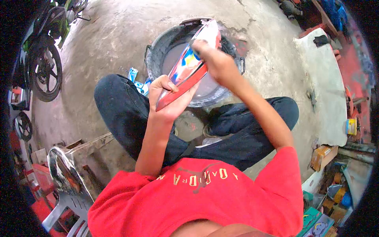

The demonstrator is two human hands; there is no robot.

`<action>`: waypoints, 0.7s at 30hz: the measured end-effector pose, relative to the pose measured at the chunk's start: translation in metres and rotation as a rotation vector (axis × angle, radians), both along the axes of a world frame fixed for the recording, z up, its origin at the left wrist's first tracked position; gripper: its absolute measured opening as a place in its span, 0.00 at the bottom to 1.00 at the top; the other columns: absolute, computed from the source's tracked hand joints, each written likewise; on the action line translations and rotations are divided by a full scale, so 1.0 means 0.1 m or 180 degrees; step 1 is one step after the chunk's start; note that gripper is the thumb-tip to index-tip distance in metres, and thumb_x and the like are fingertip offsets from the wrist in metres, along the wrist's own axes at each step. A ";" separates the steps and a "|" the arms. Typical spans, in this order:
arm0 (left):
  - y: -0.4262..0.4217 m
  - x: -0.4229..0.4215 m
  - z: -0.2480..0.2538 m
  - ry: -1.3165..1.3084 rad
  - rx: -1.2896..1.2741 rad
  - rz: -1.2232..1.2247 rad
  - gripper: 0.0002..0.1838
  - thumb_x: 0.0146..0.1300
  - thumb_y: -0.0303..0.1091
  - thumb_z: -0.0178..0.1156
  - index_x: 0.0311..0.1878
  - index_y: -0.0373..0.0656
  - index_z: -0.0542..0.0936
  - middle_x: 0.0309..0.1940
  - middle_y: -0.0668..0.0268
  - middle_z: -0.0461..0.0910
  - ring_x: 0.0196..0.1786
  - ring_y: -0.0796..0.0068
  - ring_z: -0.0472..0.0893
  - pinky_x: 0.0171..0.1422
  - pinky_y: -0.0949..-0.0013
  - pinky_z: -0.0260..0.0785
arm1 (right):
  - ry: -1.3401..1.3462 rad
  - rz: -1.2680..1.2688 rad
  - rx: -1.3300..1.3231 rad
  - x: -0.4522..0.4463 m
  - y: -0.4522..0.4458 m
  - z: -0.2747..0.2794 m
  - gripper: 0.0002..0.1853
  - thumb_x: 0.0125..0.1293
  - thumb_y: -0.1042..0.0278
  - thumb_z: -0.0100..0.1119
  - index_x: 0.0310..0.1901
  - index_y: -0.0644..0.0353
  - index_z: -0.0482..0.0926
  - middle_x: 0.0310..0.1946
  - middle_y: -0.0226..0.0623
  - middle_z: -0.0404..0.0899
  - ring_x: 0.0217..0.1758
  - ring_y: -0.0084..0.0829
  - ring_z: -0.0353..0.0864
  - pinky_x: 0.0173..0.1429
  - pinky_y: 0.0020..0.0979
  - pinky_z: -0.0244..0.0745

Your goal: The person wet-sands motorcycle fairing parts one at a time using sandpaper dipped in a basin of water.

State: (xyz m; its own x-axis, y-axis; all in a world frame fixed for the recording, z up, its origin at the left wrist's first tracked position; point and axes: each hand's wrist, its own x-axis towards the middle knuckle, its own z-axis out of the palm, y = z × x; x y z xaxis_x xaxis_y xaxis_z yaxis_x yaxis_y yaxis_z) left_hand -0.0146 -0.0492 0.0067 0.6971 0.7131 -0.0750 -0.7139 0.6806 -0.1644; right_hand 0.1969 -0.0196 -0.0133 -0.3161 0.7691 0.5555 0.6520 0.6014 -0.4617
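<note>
The left hand [167,96] gripped the panel's [185,65] lower end; the right hand [215,59], fingers curled, pressed its face.

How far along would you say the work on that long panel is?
Set up: the tub holds cloudy liquid. In hand: the left hand grips the panel while the right hand works its face, so it seems unfinished. Possibly left: the blue-and-white piece beside the tub, though its stage is unclear.
</note>
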 end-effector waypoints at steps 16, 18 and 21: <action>0.07 0.01 -0.14 0.0140 -0.0071 0.0168 0.45 0.33 0.21 0.49 0.66 0.24 0.65 0.67 0.44 0.70 0.75 0.47 0.65 0.87 0.50 0.44 | -0.0644 0.0774 0.0599 -0.25 -0.35 0.28 0.24 0.66 0.75 0.52 0.64 0.63 0.78 0.64 0.49 0.78 0.68 0.45 0.78 0.72 0.41 0.72; 0.02 0.02 -0.01 0.0309 -0.0123 0.0079 0.44 0.33 0.20 0.49 0.66 0.26 0.68 0.66 0.45 0.72 0.73 0.50 0.68 0.86 0.50 0.46 | -0.0180 0.0091 -0.0300 -0.15 -0.21 0.25 0.22 0.69 0.73 0.52 0.64 0.62 0.78 0.62 0.49 0.79 0.67 0.45 0.79 0.71 0.41 0.73; -0.01 0.02 0.17 0.0224 -0.0244 -0.0046 0.41 0.34 0.15 0.46 0.63 0.26 0.69 0.63 0.46 0.73 0.72 0.50 0.69 0.84 0.52 0.53 | -0.0208 -0.0583 -0.0783 -0.06 -0.06 0.32 0.21 0.70 0.71 0.54 0.63 0.62 0.78 0.61 0.51 0.80 0.67 0.45 0.79 0.72 0.40 0.73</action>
State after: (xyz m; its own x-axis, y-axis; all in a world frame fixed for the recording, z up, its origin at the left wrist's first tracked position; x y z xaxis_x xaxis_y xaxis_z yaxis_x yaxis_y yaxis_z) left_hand -0.0130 -0.0501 0.0237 0.6983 0.6933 -0.1781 -0.7158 0.6783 -0.1661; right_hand 0.1909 -0.0256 0.0190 -0.1887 0.9254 0.3286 0.7723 0.3466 -0.5325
